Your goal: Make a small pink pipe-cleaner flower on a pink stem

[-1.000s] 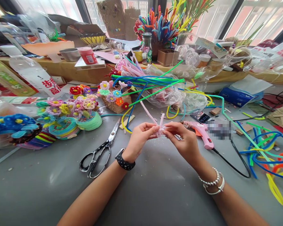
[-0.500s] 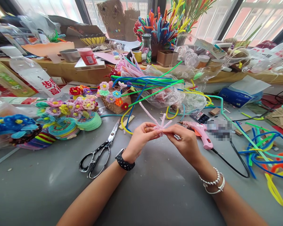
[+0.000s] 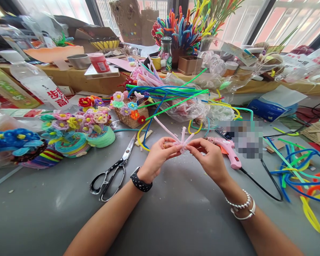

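Head view: pink stems [image 3: 183, 141] pinched between the fingertips of left hand [image 3: 160, 153] and right hand [image 3: 209, 156], above desk [image 3: 162, 224]; neither hand clearly nearer. Longest strand [image 3: 164, 127] slants away up-left, beyond the left fingers; shorter ones fan up and right. Bottle [image 3: 34, 78]: big red Chinese characters, not surely readable. Jar [image 3: 98, 63] label, display [image 3: 224, 134] digits: too small.

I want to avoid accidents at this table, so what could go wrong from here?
The glue gun lies close to the right hand; if it's hot, which I can't tell, it might burn the fingers. The pink pipe cleaners are held only at the fingertips of both hands, so a strand could slip or bend. The scissors lie beside the left hand, so a sideways move might knock them.
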Tool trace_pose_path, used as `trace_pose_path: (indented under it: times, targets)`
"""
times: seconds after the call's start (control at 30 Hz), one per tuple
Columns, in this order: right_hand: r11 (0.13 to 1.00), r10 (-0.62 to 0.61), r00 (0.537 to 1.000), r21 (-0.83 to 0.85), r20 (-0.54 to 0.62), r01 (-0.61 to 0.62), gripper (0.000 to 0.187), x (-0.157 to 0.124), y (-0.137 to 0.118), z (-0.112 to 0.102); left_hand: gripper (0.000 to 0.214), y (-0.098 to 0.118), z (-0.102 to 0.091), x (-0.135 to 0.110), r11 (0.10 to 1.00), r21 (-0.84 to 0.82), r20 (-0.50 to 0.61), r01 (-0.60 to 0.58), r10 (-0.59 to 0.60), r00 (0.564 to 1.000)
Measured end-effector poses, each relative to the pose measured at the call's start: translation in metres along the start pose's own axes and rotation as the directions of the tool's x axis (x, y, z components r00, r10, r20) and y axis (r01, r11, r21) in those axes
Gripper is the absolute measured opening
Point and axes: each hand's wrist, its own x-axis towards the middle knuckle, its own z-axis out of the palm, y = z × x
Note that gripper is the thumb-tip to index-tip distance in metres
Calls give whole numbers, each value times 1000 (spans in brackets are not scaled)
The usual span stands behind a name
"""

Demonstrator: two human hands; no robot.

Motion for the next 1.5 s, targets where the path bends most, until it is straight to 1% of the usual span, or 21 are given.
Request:
trace_pose_path:
  times: [0.13,0.3,0.37,0.43,0.5,0.6,0.7,0.9,1.03,1.13,1.37,1.5]
  targets:
    - [999,-26,999,-24,27,26,9,0,1,0,32,-1,-1,-1,1000,19,39,7,-8,999]
    - [994,-83,995,-71,58,87,6,1,0,-1,29,-2,0,-1,999,44,55,-15,12,998]
    - [985,-125,991,-111,55,131,10,1,1,-2,28,-2,0,-1,998,61,55,-10,7,998]
    - [963,-198,979,-177,46,203,13,2,4,-4,27,-1,0,-1,998,66,42,1,-4,999]
    - [918,-294,955,-265,45,295,14,3,7,-6,28,0,-1,-1,998,61,27,11,-13,1000]
    - [816,-430,899,-388,87,428,19,2,10,-8,30,1,-1,-1,998,55,18,14,-15,1000]
    - [723,-516,845,-456,143,519,21,0,13,-8,32,1,-1,-1,998,62,25,12,-14,1000]
    - [600,-602,778,-543,178,588,18,-1,15,-6,34,0,0,-1,997,74,23,7,-9,1000]
    - [547,-639,744,-564,196,619,19,-3,15,-5,34,-1,-1,-1,999,43,44,0,-2,999]
    - [548,-650,740,-567,174,615,19,-4,16,-4,32,-1,-2,-1,1000,-12,69,25,-24,997]
    - [611,-670,738,-504,82,611,21,-5,15,-2,20,0,-1,-2,972,-170,144,159,-135,980]
    - [653,-671,741,-462,14,600,26,-7,16,-1,17,0,-1,-2,958,-209,200,197,-156,967]
